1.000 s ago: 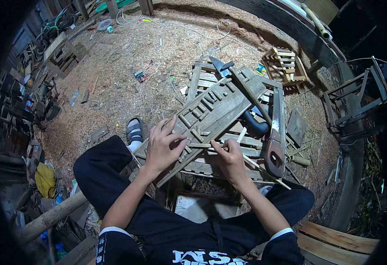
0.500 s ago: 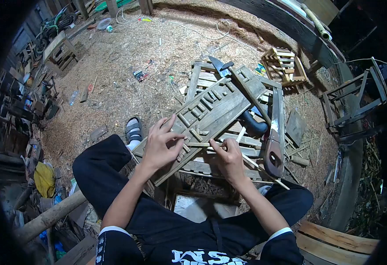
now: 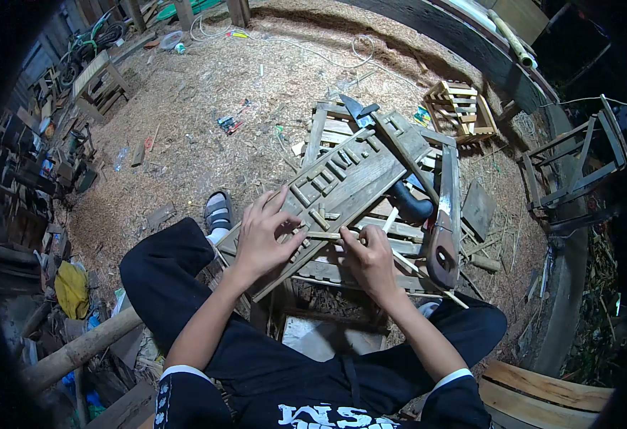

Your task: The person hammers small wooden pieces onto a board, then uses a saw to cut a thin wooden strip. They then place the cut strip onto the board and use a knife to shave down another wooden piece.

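A long wooden board (image 3: 367, 175) lies slanted over a slatted wooden stand, with small strips of wood set on it as raised letters. My right hand (image 3: 372, 263) pinches a thin wooden stick (image 3: 322, 234) that points left across the board's lower edge. My left hand (image 3: 260, 232) rests over the board's near left part, fingers spread and thumb tip right at the stick's left end. Short stick pieces (image 3: 318, 218) lie beside that thumb; others are partly hidden under the hand.
A hammer (image 3: 403, 154) lies across the board's far end, near a metal blade (image 3: 353, 107). On the stand's right side is a handsaw (image 3: 443, 247), beside a black curved pipe (image 3: 412, 204). A small slatted crate (image 3: 463, 107) sits on the shaving-covered ground beyond.
My left hand has shifted slightly, its thumb and index finger moving right and down to the stick's end. My right hand stays nearly in place with the stick.
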The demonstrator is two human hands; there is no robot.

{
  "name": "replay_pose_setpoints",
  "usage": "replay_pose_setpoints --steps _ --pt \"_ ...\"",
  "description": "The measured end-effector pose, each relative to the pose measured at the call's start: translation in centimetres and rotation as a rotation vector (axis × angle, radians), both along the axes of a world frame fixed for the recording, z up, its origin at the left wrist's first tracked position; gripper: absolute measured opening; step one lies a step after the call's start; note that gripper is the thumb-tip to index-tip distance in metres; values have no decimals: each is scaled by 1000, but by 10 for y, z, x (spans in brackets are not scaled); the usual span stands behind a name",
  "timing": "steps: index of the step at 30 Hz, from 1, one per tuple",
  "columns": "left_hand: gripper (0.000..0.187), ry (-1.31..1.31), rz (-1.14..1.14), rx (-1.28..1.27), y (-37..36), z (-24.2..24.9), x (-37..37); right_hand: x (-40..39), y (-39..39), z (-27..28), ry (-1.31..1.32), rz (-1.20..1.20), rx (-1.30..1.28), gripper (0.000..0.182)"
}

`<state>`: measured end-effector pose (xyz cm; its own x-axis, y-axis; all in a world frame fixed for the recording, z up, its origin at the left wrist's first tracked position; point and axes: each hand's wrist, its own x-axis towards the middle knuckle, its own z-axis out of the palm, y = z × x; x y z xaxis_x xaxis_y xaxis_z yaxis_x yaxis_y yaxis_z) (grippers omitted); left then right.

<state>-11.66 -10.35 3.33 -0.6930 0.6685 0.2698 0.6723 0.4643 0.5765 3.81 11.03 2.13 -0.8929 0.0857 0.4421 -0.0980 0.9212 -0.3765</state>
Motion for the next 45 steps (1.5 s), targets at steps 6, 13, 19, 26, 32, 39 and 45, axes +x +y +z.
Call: replay_pose_setpoints --steps 6,13,19,26,32,39,45 --pt "29 -1 20 9 3 3 3 -4 -3 -1 39 -35 4 35" --pt "31 -25 17 12 4 3 -1 -8 -9 9 32 -57 69 39" --pt "32 -51 27 13 4 4 -1 -17 -24 12 49 -105 -5 40" --pt "31 -58 18 39 5 2 -2 -32 -36 9 27 -157 -171 30" --pt "28 -77 19 53 5 3 -2 -34 -36 8 36 -160 -217 26" --pt "27 -108 -10 36 2 3 -5 -33 -38 8 -11 -163 -266 25" --pt "27 -120 -19 17 0 1 -6 -33 -37 8 -38 -166 -308 22"
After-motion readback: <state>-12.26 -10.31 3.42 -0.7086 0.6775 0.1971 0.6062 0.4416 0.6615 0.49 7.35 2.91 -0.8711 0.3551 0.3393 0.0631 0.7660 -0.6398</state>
